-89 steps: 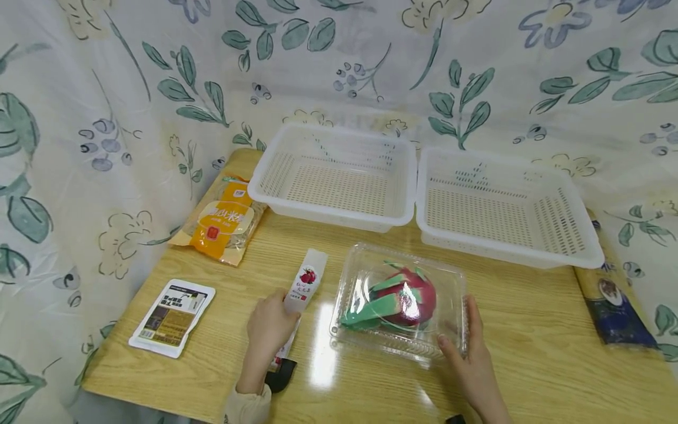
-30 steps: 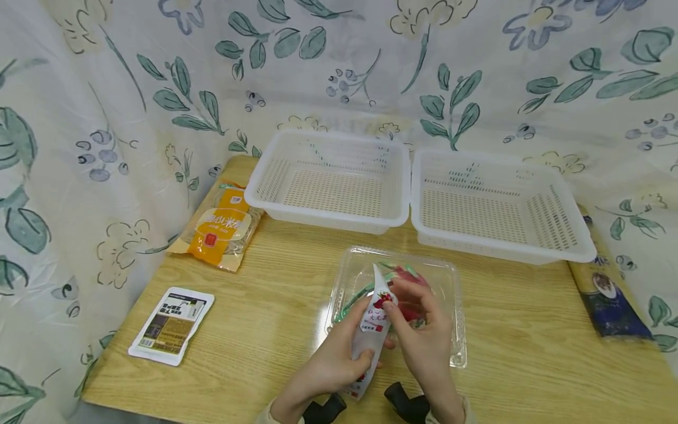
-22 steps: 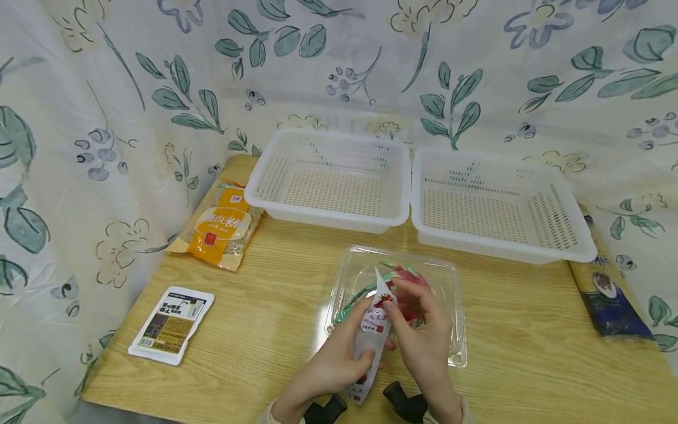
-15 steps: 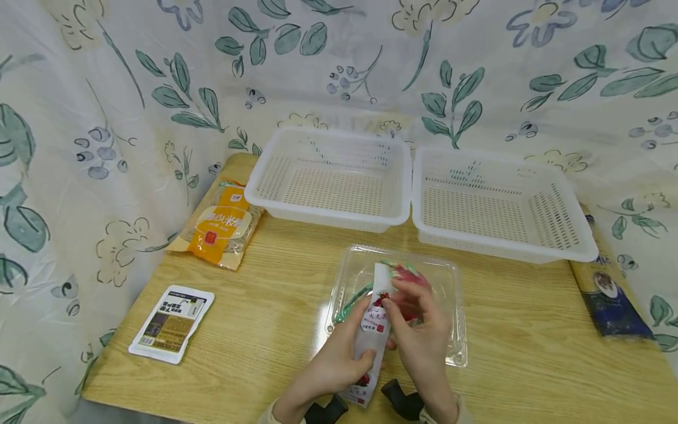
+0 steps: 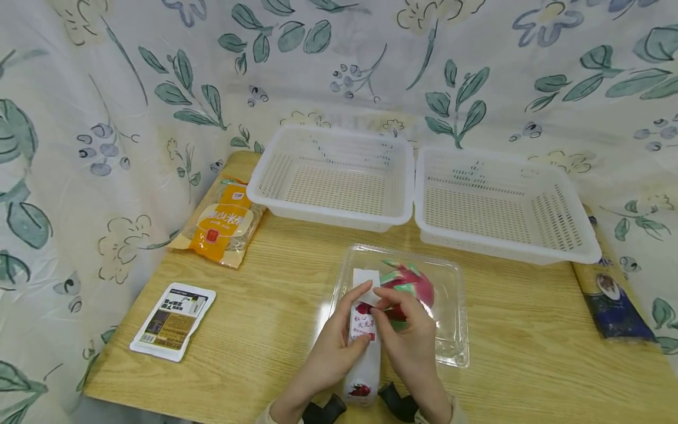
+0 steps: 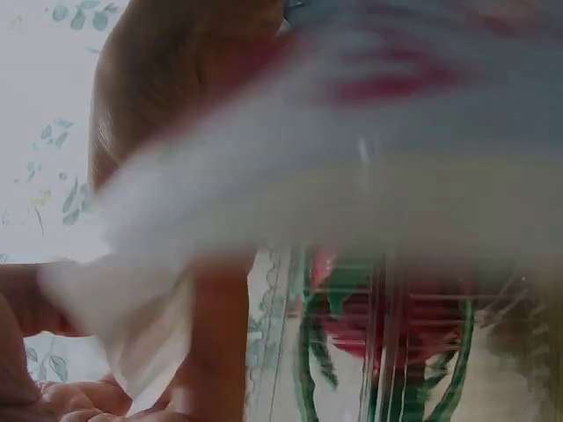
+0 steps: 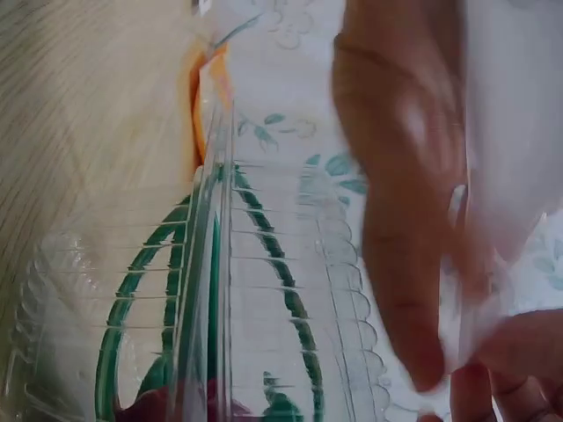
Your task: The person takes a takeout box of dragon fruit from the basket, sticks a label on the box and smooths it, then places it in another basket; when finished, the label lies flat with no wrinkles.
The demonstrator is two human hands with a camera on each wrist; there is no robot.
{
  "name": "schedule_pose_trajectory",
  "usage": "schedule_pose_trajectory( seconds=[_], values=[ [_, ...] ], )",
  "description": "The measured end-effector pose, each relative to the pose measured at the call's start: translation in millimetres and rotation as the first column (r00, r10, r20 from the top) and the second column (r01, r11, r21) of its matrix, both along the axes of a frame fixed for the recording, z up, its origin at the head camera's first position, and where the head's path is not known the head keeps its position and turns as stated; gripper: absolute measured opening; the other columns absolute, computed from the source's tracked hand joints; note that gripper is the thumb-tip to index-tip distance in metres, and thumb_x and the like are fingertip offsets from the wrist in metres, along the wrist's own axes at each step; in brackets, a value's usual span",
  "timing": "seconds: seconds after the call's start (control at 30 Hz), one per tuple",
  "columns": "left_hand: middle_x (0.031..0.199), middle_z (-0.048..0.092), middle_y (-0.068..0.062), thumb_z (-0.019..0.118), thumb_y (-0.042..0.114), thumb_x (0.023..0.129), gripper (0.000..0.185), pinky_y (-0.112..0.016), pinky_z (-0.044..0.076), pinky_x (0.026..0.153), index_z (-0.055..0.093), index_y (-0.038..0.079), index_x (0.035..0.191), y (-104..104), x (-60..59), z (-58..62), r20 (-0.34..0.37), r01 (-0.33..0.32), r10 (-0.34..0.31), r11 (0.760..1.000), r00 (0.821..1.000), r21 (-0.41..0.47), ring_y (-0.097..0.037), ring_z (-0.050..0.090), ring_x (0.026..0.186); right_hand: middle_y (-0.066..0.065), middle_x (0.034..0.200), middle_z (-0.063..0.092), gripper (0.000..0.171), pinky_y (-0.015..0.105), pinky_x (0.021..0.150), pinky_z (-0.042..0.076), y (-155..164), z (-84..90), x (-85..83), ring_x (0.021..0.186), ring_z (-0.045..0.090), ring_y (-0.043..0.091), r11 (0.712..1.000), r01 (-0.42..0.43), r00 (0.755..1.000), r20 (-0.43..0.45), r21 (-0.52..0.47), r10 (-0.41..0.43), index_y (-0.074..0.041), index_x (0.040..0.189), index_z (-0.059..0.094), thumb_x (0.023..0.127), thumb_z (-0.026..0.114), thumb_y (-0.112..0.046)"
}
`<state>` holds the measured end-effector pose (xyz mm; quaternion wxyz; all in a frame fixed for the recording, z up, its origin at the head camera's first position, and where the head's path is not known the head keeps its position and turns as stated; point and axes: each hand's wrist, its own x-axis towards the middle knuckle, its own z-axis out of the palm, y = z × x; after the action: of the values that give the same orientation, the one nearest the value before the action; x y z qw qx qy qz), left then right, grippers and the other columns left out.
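Observation:
A long white paper label strip [image 5: 364,362], printed with red dragon fruit and red characters, stands between both hands in the head view. My left hand [image 5: 336,344] grips its left side, thumb across the front. My right hand [image 5: 410,335] pinches its upper right edge with thumb and forefinger. Behind the strip lies a clear plastic clamshell box [image 5: 451,330] holding a red dragon fruit [image 5: 421,287] with green tips, partly covered by the hands. The left wrist view shows the strip blurred across the top, the clamshell's ridged wall [image 6: 387,387] beneath it.
Two white perforated baskets [image 5: 331,212] [image 5: 508,250] stand side by side at the back. An orange food bag [image 5: 222,224] and a white flat packet [image 5: 173,322] lie on the left. A blue-and-gold bag [image 5: 611,294] lies along the table's right edge.
Three seconds ago the left hand alone held the strip and the right hand held the clamshell. Since then both hands came together on the strip, which has lately turned more upright and shifted left.

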<state>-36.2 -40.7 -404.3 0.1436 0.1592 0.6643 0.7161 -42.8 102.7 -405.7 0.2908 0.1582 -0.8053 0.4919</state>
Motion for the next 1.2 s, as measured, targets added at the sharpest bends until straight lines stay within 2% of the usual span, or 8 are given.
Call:
schedule_pose_trajectory(
  seconds=[0.17,0.37,0.53,0.67,0.77,0.9,1.07,1.2],
  values=[
    [0.134,0.043,-0.02,0.049,-0.013,0.084,0.066,-0.016,0.048,0.059,0.038,0.008,0.146,-6.7,-3.2,1.9,-0.109,-0.087,0.082,0.995,0.991,-0.04,-0.009,0.049,0.091,0.006,0.082,0.067,0.044,0.02,0.068,0.056,2.7,1.2,0.2,0.075,0.063,0.013,0.997,-0.073,0.997,0.001,0.007,0.073,-0.006,0.105,0.069,0.068,0.076,0.017],
    [0.134,0.042,-0.024,0.047,-0.005,0.093,0.047,-0.021,0.055,0.066,0.045,-0.003,0.14,-20.0,-8.1,3.9,-0.233,-0.2,0.19,0.98,0.954,-0.02,-0.005,0.053,0.094,0.008,0.084,0.066,0.046,0.013,0.078,0.053,4.0,1.1,1.6,0.076,0.064,0.016,0.979,-0.2,0.979,-0.038,0.026,0.201,-0.002,0.105,0.068,0.065,0.075,0.02],
    [0.135,0.043,-0.021,0.051,-0.01,0.091,0.047,-0.022,0.057,0.066,0.05,-0.003,0.137,-27.7,-15.9,3.1,-0.196,-0.369,0.354,0.928,0.914,-0.047,-0.004,0.056,0.086,0.006,0.084,0.067,0.042,0.014,0.08,0.051,3.3,1.0,3.0,0.077,0.062,0.015,0.95,-0.299,0.946,-0.103,0.095,0.308,-0.002,0.104,0.068,0.067,0.074,0.016],
    [0.137,0.044,-0.016,0.053,-0.018,0.085,0.055,-0.022,0.057,0.061,0.051,0.0,0.137,-36.7,-25.4,2.2,-0.143,-0.484,0.472,0.873,0.87,-0.062,-0.006,0.057,0.083,0.005,0.087,0.069,0.019,0.017,0.08,0.052,1.6,2.6,6.8,0.079,0.063,0.015,0.922,-0.363,0.912,-0.152,0.135,0.382,-0.004,0.102,0.068,0.084,0.071,0.0],
    [0.14,0.042,-0.016,0.053,-0.019,0.084,0.058,-0.02,0.056,0.059,0.05,0.0,0.138,-48.5,-33.6,1.8,-0.134,-0.508,0.496,0.857,0.858,-0.081,-0.005,0.057,0.082,0.007,0.089,0.07,0.012,0.018,0.08,0.052,0.7,4.3,9.3,0.082,0.064,0.016,0.911,-0.393,0.892,-0.19,0.127,0.411,-0.004,0.101,0.068,0.093,0.064,-0.012],
    [0.145,0.037,-0.017,0.053,-0.018,0.085,0.058,-0.019,0.055,0.059,0.048,0.001,0.14,-72.1,-47.2,3.6,-0.112,-0.437,0.424,0.888,0.899,-0.143,-0.004,0.058,0.08,0.009,0.085,0.067,0.015,0.018,0.073,0.053,6.0,6.7,11.0,0.078,0.062,0.014,0.898,-0.439,0.883,-0.171,0.032,0.438,0.001,0.102,0.067,0.09,0.066,-0.008],
    [0.133,0.044,-0.022,0.053,-0.013,0.089,0.057,-0.026,0.056,0.059,0.044,0.003,0.143,-106.1,-72.1,-2.4,-0.058,-0.217,0.209,0.937,0.976,-0.273,-0.005,0.057,0.071,0.01,0.081,0.064,0.024,0.019,0.062,0.053,23.2,10.9,13.4,0.073,0.06,0.008,0.88,-0.439,0.889,0.058,-0.178,0.455,0.001,0.108,0.064,0.085,0.07,-0.001],
    [0.111,0.054,-0.025,0.052,-0.011,0.09,0.057,-0.029,0.055,0.058,0.041,0.001,0.144,-124.3,-91.7,-18.0,-0.039,-0.056,0.045,0.939,0.998,-0.341,-0.009,0.055,0.065,0.0,0.087,0.065,0.032,0.019,0.061,0.052,38.5,13.9,12.1,0.076,0.061,0.003,0.868,-0.402,0.865,0.19,-0.292,0.465,0.001,0.113,0.061,0.082,0.067,0.01]
  ],
)
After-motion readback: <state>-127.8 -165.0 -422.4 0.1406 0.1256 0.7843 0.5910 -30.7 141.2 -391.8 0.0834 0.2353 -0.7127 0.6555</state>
